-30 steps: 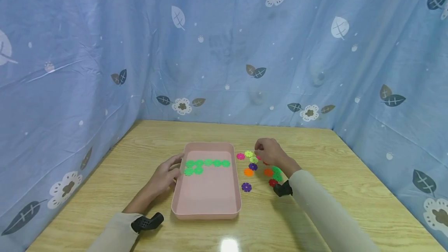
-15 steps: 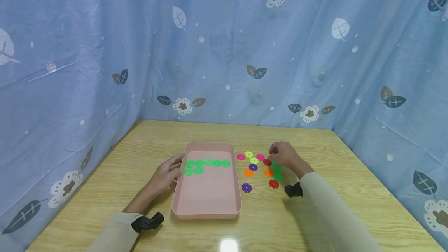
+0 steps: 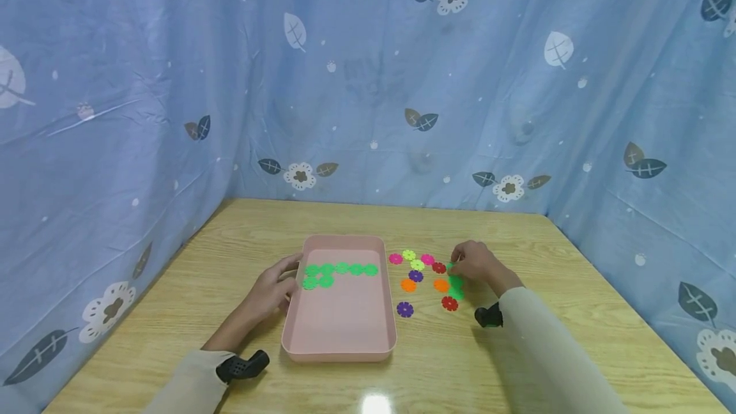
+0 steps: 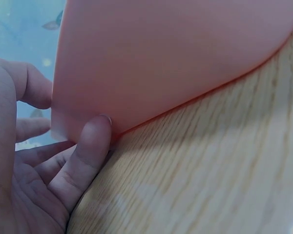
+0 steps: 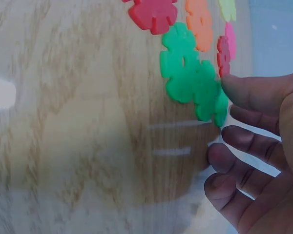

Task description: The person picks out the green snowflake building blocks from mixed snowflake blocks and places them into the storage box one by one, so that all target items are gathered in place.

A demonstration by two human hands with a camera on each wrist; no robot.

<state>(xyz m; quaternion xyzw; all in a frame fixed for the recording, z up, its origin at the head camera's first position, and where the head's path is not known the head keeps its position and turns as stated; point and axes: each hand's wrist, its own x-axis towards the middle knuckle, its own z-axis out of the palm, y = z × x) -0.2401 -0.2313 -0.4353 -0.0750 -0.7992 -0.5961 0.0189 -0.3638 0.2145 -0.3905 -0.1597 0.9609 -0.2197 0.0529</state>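
In the head view my left hand grips the left side of a pink tray near its far corner. The left wrist view shows the thumb on the tray's outer wall and bent fingers around its edge. Several green flower-shaped plastic discs lie in the tray. My right hand is over overlapping green discs on the table, right of the tray. In the right wrist view its thumb and index tips touch the farthest green disc, which lies flat. The fingers are loosely bent.
Loose discs lie between tray and right hand: purple, orange, red, yellow and pink. A blue patterned curtain encloses the wooden table at the back and sides.
My right hand has moved right and slightly nearer, from over the pink and red discs to the green ones. Those discs are now uncovered. The left hand and tray stay put.
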